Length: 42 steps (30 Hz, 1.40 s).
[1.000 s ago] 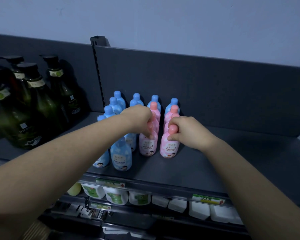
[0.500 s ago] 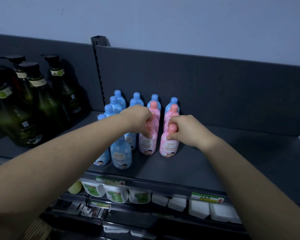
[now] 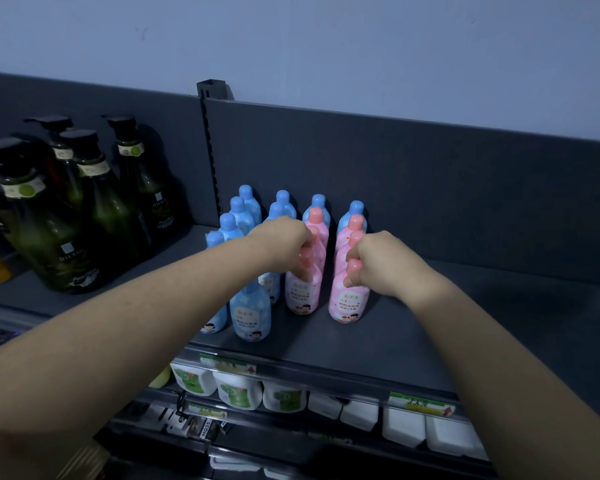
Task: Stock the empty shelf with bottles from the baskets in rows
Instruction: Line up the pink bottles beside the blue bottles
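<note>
- Shelf (image 3: 430,334): bottle rows (image 3: 283,199) stand toward its 10 o'clock end.
- Left pink bottle (image 3: 301,294), right pink bottle (image 3: 346,303): at the row fronts; small smooth plastic, probably light and tippy, so best held by the neck.
- My left hand (image 3: 284,242) and right hand (image 3: 378,265) each pinch one neck.

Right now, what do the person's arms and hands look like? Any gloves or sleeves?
The left hand and right hand wear no gloves, and no rings show. The left forearm and right forearm carry no sleeves, watch or bracelet as far as the view reaches.
</note>
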{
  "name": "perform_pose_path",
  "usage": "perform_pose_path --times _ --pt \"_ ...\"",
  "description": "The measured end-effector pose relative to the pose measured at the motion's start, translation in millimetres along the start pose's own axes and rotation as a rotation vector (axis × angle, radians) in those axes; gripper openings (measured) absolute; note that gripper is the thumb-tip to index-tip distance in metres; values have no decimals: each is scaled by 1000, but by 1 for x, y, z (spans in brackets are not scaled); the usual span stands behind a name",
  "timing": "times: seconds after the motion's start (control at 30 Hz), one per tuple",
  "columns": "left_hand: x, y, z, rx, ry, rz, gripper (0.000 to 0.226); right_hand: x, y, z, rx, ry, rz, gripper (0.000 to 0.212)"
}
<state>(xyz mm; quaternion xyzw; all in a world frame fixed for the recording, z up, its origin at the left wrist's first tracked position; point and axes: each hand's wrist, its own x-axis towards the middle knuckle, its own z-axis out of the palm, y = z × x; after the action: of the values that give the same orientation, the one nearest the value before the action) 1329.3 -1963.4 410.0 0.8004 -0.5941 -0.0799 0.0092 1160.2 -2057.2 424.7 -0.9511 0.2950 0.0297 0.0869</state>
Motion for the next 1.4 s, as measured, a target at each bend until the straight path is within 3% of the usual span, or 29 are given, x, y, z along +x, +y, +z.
perform_pose_path --times 0.3,0.67,0.77,0.87,1.07,1.4 --pt "0 -4 1 -28 31 -12 38 4 -7 0 20 2 11 26" --pt "-3 -4 3 -25 36 -2 38 2 -2 9 83 14 -6 29" --pt "-3 -4 2 -25 24 -14 38 -1 -2 7 93 26 -32 13" --pt "-6 -2 2 -7 23 -29 36 -5 1 7 113 31 -57 35" --pt "-12 -4 0 -26 52 -50 39 -9 5 4 123 55 -67 42" --pt "-37 -6 -17 5 213 -149 75 -1 -2 -16 72 103 -155 90"
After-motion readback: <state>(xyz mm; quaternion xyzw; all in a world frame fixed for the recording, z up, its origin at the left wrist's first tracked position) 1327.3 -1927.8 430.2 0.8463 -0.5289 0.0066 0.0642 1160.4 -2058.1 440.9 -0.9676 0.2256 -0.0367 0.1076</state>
